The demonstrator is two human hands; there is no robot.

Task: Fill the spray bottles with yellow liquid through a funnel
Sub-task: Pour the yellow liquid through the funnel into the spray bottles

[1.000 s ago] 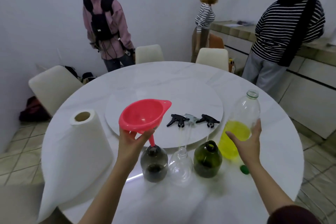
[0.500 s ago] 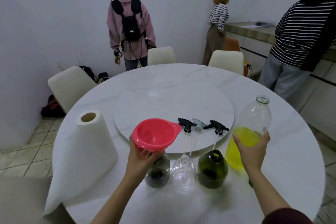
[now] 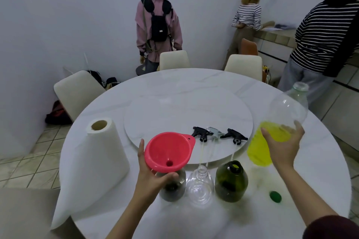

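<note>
Near edge of the tabletop: three open spray bottles in a row, namely one dark bottle, one clear bottle, one green bottle. One green cap lies to their right. Left hand grips one red funnel seated over the dark bottle. Right hand, fingers curled, holds one tilted plastic bottle of yellow liquid. One paper towel roll stands left. Beyond: three spray heads.

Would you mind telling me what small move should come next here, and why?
Probably tip the big bottle toward the pink funnel. The left hand steadies the funnel over the dark spray bottle, and the right hand holds the uncapped bottle of yellow liquid raised beside it, not yet over the funnel.
</note>
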